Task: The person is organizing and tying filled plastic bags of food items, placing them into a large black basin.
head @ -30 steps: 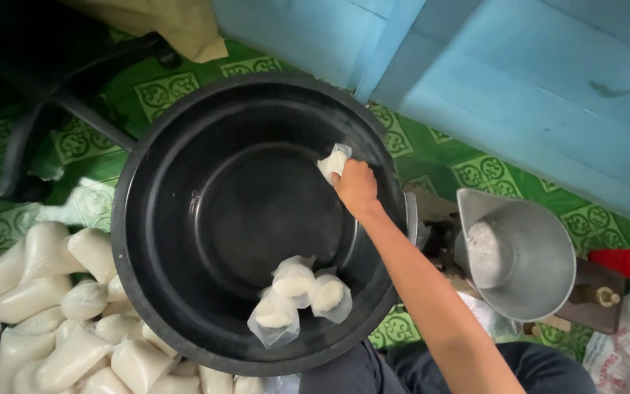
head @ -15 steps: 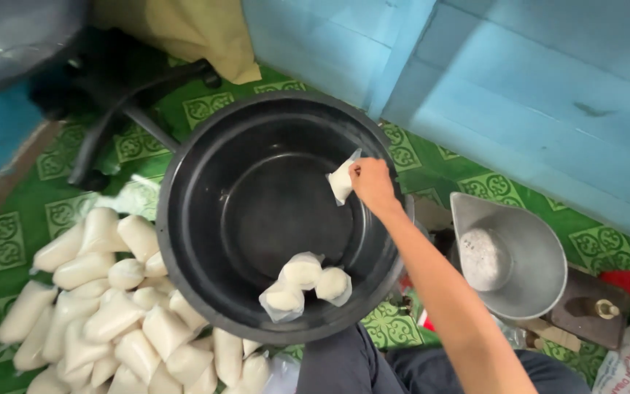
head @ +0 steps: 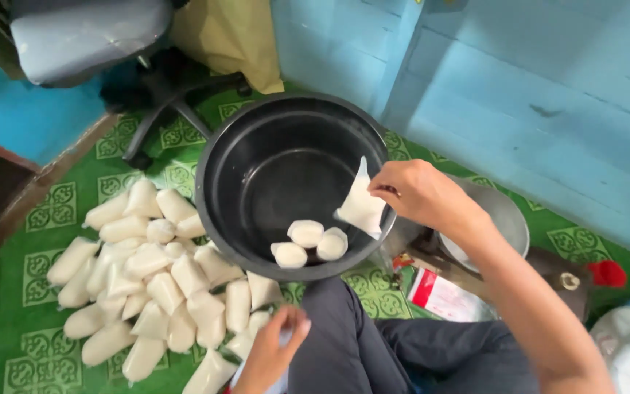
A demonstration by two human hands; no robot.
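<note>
My right hand holds a small clear plastic bag of white filling by its top, over the right rim of a big black tub. Three filled white bags lie together on the tub's bottom near its front wall. My left hand is low in the picture beside my knee, fingers curled around a pale bag at the edge of a pile of several filled white bags on the green patterned mat. What exactly the left hand grips is partly hidden.
A metal pot stands right of the tub, partly behind my right arm. A red and white packet lies by my leg. An office chair base and yellow cloth are behind the tub, with a blue wooden wall beyond.
The view has pulled back and shifted, so the tub looks smaller and more of the bag pile shows. My right hand lifted its bag from inside the tub toward the right rim. My left hand came into view.
</note>
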